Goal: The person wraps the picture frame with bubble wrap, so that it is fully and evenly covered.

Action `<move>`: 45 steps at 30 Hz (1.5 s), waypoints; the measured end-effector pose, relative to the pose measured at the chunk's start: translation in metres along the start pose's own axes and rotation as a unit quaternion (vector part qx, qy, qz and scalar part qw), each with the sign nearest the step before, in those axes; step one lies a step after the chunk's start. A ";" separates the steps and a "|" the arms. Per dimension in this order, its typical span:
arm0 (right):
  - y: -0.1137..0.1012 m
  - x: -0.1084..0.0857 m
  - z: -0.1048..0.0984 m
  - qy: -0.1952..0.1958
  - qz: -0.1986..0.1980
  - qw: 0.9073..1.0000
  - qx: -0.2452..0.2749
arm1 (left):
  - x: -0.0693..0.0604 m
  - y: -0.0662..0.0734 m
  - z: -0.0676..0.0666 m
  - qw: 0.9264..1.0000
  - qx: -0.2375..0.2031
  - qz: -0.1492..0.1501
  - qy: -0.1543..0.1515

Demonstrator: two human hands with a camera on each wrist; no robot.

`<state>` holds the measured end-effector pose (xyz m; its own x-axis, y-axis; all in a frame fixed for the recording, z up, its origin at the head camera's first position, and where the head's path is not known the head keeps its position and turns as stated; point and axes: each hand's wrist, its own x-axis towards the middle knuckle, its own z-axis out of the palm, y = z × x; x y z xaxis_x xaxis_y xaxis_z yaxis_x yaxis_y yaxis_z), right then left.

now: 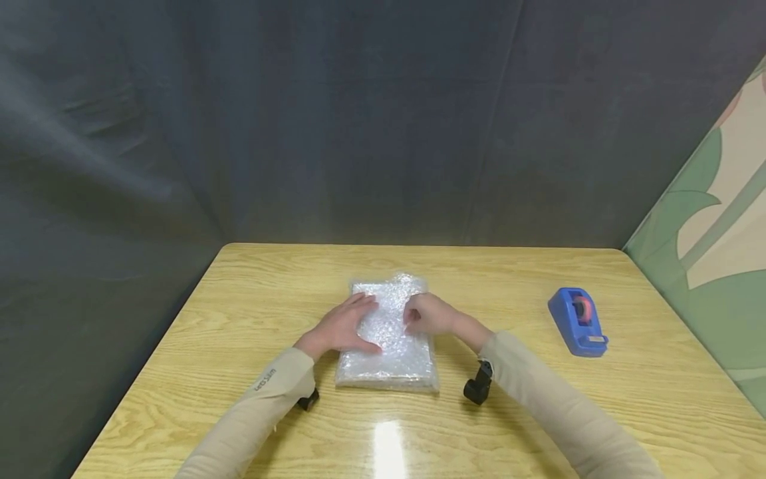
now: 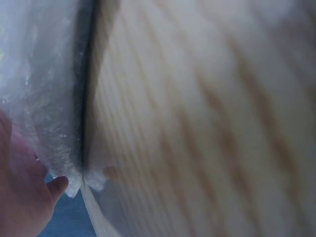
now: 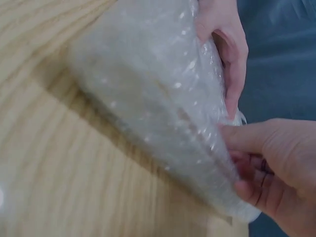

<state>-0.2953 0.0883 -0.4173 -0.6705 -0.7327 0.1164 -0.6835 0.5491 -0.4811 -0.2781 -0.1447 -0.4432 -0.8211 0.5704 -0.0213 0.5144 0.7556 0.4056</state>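
Note:
A flat rectangular package in clear bubble wrap (image 1: 389,367) lies on the table in front of me, its loose wrap sticking out at the far end. My left hand (image 1: 344,327) rests on its left side, thumb and fingers spread. Over the right edge, my right hand (image 1: 432,314) has its fingers curled and pinches the bubble wrap (image 3: 148,89); the right wrist view shows the thumb of that hand (image 3: 281,163) on top and fingers beneath. What the wrap encloses is not clear. In the left wrist view only part of the left hand (image 2: 24,197) shows beside the wrap.
A blue tape dispenser (image 1: 568,322) with a reddish roll (image 1: 582,309) stands on the right of the wooden table (image 1: 251,299). A dark curtain (image 1: 371,133) hangs behind and to the left. A leaf-patterned wall (image 1: 718,266) borders the right side.

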 end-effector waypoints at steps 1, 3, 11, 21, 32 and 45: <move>0.001 -0.002 0.001 0.010 -0.007 1.000 0.018 | 0.000 0.000 0.000 1.000 0.001 0.000 0.000; 0.003 -0.006 0.002 0.031 -0.014 0.998 0.046 | 0.000 0.000 0.000 1.000 0.001 0.000 0.001; 0.002 -0.021 0.015 0.125 0.012 0.984 0.126 | -0.001 0.000 -0.001 1.000 0.001 0.000 0.000; 0.004 -0.024 0.025 0.171 0.042 0.974 0.143 | -0.001 0.001 -0.001 1.000 0.005 0.000 -0.001; -0.022 -0.035 0.013 0.220 0.086 0.956 0.176 | 0.000 0.001 -0.001 1.000 0.001 -0.004 -0.005; -0.043 -0.051 0.006 0.218 0.111 0.949 0.197 | 0.000 0.001 -0.001 1.000 0.000 -0.002 -0.006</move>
<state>-0.2301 0.0998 -0.4083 -0.9003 -0.3325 0.2810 -0.4071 0.4140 -0.8142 -0.2776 -0.1439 -0.4420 -0.8207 0.5704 -0.0336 0.5103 0.7582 0.4058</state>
